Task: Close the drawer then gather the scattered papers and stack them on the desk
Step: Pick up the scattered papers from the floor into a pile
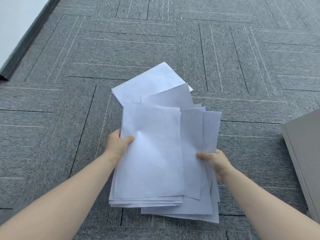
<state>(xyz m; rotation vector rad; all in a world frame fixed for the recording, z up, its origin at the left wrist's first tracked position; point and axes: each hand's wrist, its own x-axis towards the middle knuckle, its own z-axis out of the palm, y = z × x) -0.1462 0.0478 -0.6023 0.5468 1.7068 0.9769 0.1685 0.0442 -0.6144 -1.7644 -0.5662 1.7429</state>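
A loose, uneven bundle of white papers (155,161) is held above the grey carpet in the middle of the head view. My left hand (117,144) pinches its left edge with the thumb on top. My right hand (216,161) grips the right side, thumb on the sheets. The sheets are fanned out and misaligned. Beyond the bundle, a few more white sheets (152,82) show at an angle; whether they rest on the carpet or belong to the bundle I cannot tell. No desk top is in view.
Grey carpet tiles (69,118) cover the floor all around. A pale grey cabinet or drawer unit (304,153) stands at the right edge. A dark skirting board and white wall (20,40) run along the upper left corner.
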